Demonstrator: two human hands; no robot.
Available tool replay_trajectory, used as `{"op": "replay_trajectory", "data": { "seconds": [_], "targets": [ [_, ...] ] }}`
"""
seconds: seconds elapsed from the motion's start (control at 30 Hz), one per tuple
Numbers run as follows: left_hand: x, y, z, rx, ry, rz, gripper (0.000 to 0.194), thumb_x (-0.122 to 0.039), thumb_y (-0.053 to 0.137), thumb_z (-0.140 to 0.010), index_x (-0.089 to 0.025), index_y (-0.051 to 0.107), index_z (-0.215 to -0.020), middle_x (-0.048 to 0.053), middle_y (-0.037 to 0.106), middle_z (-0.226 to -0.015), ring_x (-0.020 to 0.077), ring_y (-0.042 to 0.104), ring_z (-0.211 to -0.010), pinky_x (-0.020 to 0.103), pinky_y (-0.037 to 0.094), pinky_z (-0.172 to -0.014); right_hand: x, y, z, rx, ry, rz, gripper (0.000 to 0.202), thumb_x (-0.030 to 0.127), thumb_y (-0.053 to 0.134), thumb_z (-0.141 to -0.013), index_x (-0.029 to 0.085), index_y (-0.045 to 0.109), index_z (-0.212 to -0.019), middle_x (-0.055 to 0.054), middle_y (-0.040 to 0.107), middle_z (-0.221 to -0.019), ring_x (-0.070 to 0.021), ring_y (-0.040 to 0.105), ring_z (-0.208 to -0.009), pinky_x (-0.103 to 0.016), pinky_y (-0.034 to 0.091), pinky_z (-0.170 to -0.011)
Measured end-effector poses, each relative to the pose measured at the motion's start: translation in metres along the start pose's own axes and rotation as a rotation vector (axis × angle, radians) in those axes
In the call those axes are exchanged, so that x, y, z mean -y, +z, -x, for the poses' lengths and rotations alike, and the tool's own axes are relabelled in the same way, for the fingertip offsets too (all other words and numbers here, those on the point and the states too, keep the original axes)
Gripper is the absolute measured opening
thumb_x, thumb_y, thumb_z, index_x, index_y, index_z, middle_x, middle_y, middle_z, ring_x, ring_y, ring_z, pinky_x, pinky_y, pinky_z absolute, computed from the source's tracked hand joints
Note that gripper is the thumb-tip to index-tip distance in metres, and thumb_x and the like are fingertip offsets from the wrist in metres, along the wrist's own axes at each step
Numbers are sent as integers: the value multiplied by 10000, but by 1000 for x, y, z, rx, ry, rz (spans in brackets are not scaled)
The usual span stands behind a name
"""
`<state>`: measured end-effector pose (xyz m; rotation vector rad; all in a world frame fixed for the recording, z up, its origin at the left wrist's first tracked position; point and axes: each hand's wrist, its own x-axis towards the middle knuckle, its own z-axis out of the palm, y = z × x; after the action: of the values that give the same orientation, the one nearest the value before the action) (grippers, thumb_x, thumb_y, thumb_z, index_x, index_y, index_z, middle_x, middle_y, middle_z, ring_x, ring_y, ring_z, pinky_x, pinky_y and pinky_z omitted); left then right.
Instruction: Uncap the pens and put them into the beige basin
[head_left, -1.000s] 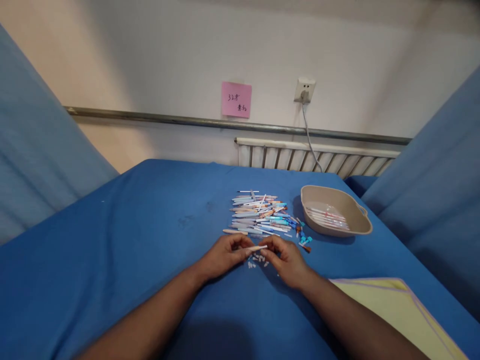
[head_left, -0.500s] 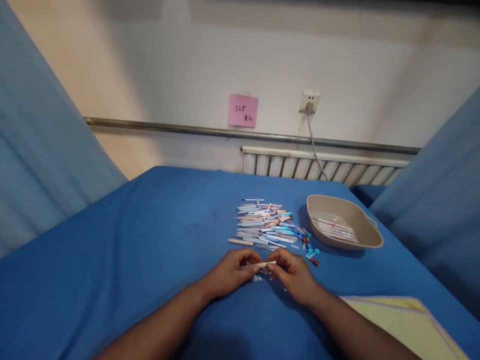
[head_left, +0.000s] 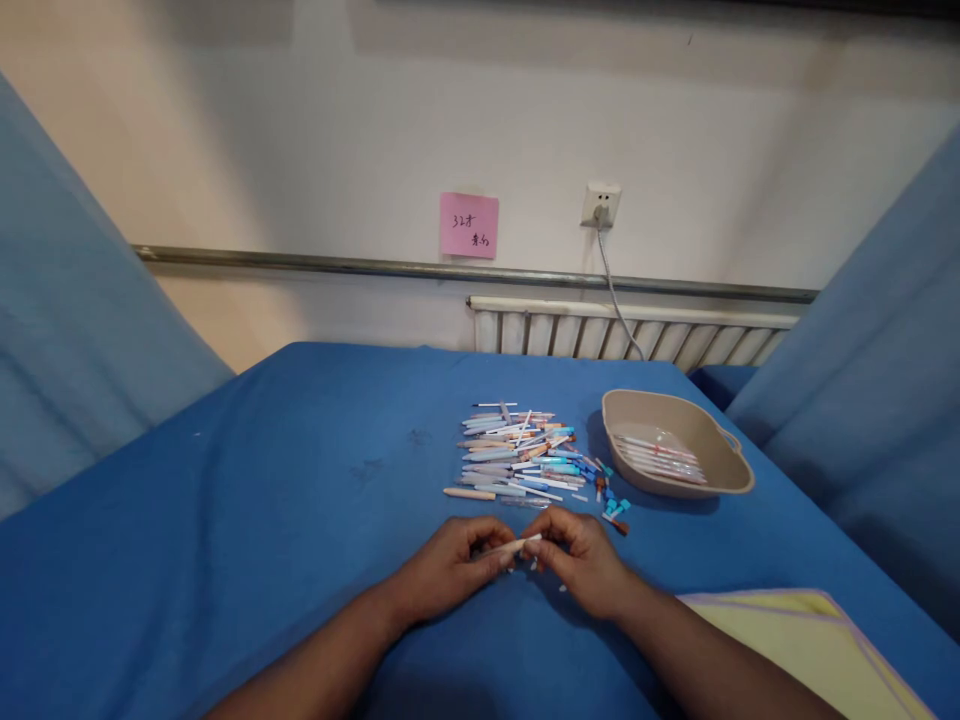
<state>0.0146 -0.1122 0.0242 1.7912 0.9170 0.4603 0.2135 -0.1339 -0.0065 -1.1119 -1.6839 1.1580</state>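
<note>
My left hand (head_left: 459,562) is closed around one end of a slim peach-coloured pen (head_left: 513,547). On its other end, which shows a white tip, the fingers of my right hand (head_left: 576,560) are pinched. Both hands are close together, low over the blue cloth, and the pen lies nearly level between them. Small white bits are scattered on the cloth beneath the fingers, partly hidden. Just beyond the hands is a pile of pen parts (head_left: 491,455), with peach, grey-blue and white sticks. Blue and brown small pieces (head_left: 616,508) lie at its right edge.
A beige basket (head_left: 731,470) to the right of the pile holds several thin white pens (head_left: 660,460). A yellow cloth (head_left: 772,640) lies at the near right. Blue curtains (head_left: 67,300) hang on both sides. A radiator (head_left: 562,330) and a pink note (head_left: 469,225) are at the wall.
My view has shifted slightly, so the scene sits a little further left. Both hands still grip the pen, in almost the same place, and fewer white bits show beneath them.
</note>
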Motion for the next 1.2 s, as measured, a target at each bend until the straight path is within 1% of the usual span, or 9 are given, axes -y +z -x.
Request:
{"op": "replay_trajectory", "data": {
  "seconds": [0.17,0.3,0.4,0.57,0.67,0.73,0.9,1.1,1.2],
  "targets": [
    [4,1,0,35,0,51,314,-449,545,-846,-160,655,-901,4,605,-734,125,496,-664,203,379,-608,0,-3,1,-15,-48,124,155,326,582,-830,195,653,-787,19,644,-633,-121,574,-580,-222,421,-549],
    [5,1,1,58,-1,80,294,-430,540,-854,-168,654,-920,11,623,-766,129,517,-675,210,396,-626,2,-3,3,6,-72,180,168,334,568,-847,199,659,-807,12,659,-673,-123,583,-606,-221,418,-564],
    [4,1,1,59,4,73,283,-417,540,-856,-170,655,-932,4,611,-750,124,507,-657,210,388,-616,8,-8,4,32,-100,235,161,333,557,-859,201,647,-839,14,653,-691,-121,582,-621,-218,412,-577],
    [0,-3,1,25,-3,17,264,-401,551,-846,-172,663,-912,-8,584,-725,126,485,-665,207,366,-609,12,-39,6,41,-110,417,126,309,535,-871,210,614,-871,5,643,-736,-131,575,-659,-227,398,-598],
    [1,-7,-1,-7,-13,1,248,-389,552,-843,-172,666,-885,-14,557,-714,125,460,-662,203,354,-598,7,-59,6,58,-51,590,83,275,550,-853,206,591,-832,-12,642,-760,-150,574,-692,-242,384,-610],
    [2,-8,-2,-25,-23,-2,238,-380,551,-841,-172,664,-870,-12,554,-725,125,451,-658,202,351,-592,2,-66,6,70,-3,698,53,251,586,-820,202,580,-839,-29,645,-800,-166,573,-721,-250,377,-621],
    [7,-11,-4,-58,-41,-7,243,-385,542,-845,-172,650,-894,-7,558,-745,129,459,-673,205,362,-605,-5,-64,4,129,38,820,63,194,602,-786,195,564,-837,-41,641,-844,-177,569,-764,-258,366,-659],
    [7,-11,-4,-66,-52,-32,261,-390,523,-853,-160,639,-896,-14,546,-739,121,449,-668,191,363,-588,-1,-60,4,208,-17,834,62,158,523,-830,182,575,-853,-39,623,-872,-159,559,-804,-242,368,-700],
    [7,-12,-5,-77,-36,-28,267,-394,518,-860,-156,639,-879,-17,540,-723,113,448,-649,189,362,-573,0,-59,5,204,-50,841,82,192,517,-855,173,585,-896,-49,615,-900,-164,556,-838,-244,386,-738]
  ]
}}
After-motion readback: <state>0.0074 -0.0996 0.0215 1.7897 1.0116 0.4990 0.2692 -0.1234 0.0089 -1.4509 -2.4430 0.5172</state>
